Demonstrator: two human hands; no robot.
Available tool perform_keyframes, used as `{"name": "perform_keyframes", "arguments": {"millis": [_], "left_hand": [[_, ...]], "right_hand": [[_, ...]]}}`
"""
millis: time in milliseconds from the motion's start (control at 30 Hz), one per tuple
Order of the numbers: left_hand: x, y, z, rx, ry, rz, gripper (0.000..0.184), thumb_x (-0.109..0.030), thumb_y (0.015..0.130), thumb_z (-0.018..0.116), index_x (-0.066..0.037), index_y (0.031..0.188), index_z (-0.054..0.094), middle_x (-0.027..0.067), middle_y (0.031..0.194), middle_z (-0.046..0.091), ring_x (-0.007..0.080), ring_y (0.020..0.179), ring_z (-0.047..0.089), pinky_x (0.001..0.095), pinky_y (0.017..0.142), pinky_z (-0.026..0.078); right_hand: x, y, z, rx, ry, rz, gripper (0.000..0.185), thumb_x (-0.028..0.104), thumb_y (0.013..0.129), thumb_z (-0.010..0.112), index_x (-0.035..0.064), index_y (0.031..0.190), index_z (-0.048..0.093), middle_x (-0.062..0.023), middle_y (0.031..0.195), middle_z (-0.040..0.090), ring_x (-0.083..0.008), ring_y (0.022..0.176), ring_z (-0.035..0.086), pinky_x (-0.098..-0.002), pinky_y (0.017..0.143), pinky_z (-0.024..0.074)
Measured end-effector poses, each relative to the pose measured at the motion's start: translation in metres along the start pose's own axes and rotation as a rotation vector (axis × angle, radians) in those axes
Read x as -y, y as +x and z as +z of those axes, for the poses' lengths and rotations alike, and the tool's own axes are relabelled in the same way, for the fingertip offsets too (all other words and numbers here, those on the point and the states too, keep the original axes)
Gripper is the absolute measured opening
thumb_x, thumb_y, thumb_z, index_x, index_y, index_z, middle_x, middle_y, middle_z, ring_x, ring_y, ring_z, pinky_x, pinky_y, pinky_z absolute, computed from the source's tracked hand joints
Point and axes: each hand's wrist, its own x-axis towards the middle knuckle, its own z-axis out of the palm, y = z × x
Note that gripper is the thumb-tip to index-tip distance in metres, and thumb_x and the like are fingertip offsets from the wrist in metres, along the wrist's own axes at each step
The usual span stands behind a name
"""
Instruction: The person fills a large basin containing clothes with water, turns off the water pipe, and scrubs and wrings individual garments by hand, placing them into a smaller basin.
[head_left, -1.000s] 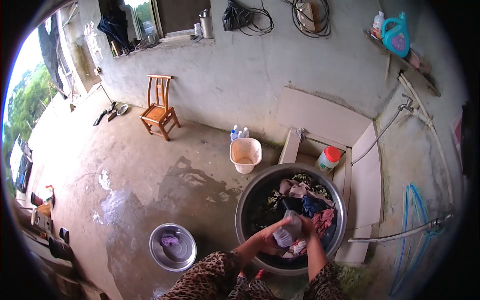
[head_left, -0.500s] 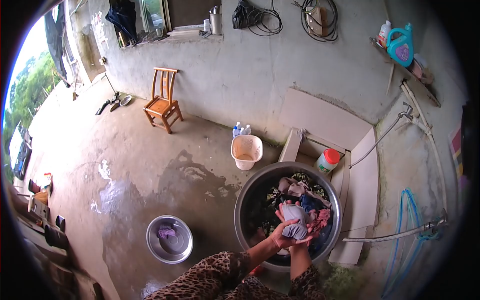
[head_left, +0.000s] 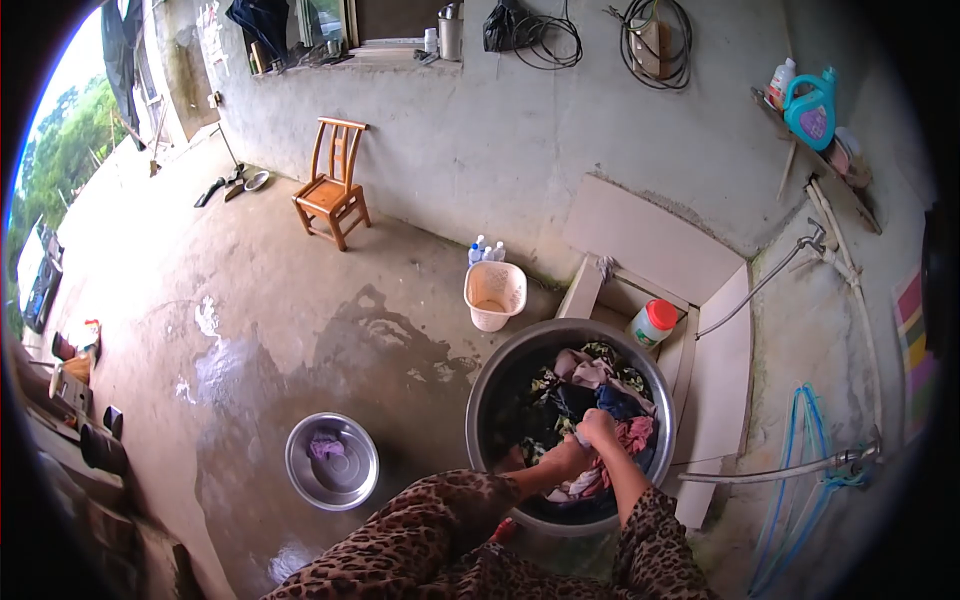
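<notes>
A: Where do the hands lie, and in what state?

B: Over the large metal basin [head_left: 482,470], near its centre. The left hand [head_left: 567,458] and right hand [head_left: 598,428] are closed and close together, gripping a grey cloth [head_left: 582,438], mostly hidden, between them.

A: And within the basin, 12 o'clock being the top of the view?

B: Pale mauve cloth [head_left: 585,369] at 12, dark blue cloth [head_left: 622,403] at 2, pink cloth [head_left: 637,434] at 3.

A: Outside it?

B: The red-lidded jar [head_left: 651,325] at 1, the plastic basket [head_left: 492,316] at 11; well apart, toward 9, a small metal basin [head_left: 350,488] containing purple cloth [head_left: 324,446].
</notes>
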Motion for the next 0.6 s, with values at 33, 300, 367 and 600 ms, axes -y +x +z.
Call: {"name": "perform_keyframes", "arguments": {"millis": [33,300,367,600], "left_hand": [[0.001,-0.008,0.002,0.041,-0.010,-0.003,0.051,-0.041,0.089,0.052,0.004,0.111,0.054,0.0233,0.101,0.064,0.0402,0.097,0.063,0.0475,0.080,0.051],[0.060,0.041,0.034,0.620,-0.825,-0.097,0.039,-0.049,0.085,0.058,-0.013,0.099,0.062,0.0125,0.078,0.062,0.0261,0.068,0.064,0.0393,0.055,0.051],[0.050,0.030,0.025,0.655,-1.178,-0.524,0.032,-0.048,0.083,0.061,-0.017,0.079,0.059,0.0035,0.060,0.054,0.0166,0.048,0.052,0.0266,0.041,0.038],[0.011,-0.031,-0.037,1.211,-2.181,-0.240,0.047,-0.051,0.082,0.062,-0.006,0.072,0.052,0.0027,0.062,0.050,0.0115,0.048,0.044,0.0222,0.041,0.031]], "right_hand": [[0.006,-0.005,0.000,0.026,-0.015,-0.008,0.017,0.017,0.073,0.064,0.0019,0.078,0.070,-0.0226,0.088,0.067,-0.0365,0.088,0.066,-0.0443,0.077,0.0531],[0.021,-0.028,-0.021,0.431,0.220,0.287,0.110,0.063,0.069,0.069,-0.0002,0.146,0.022,-0.0293,0.141,0.038,-0.0368,0.130,0.042,-0.0411,0.106,0.0357],[0.004,-0.028,-0.017,0.395,0.696,0.287,0.111,0.073,0.073,0.060,0.0066,0.150,0.014,-0.0223,0.148,0.032,-0.0350,0.131,0.041,-0.0449,0.106,0.0344],[-0.031,-0.038,-0.010,0.554,2.008,0.060,0.099,0.081,0.077,0.038,0.0114,0.147,0.027,-0.0203,0.131,0.052,-0.0354,0.117,0.052,-0.0501,0.099,0.0410]]}}
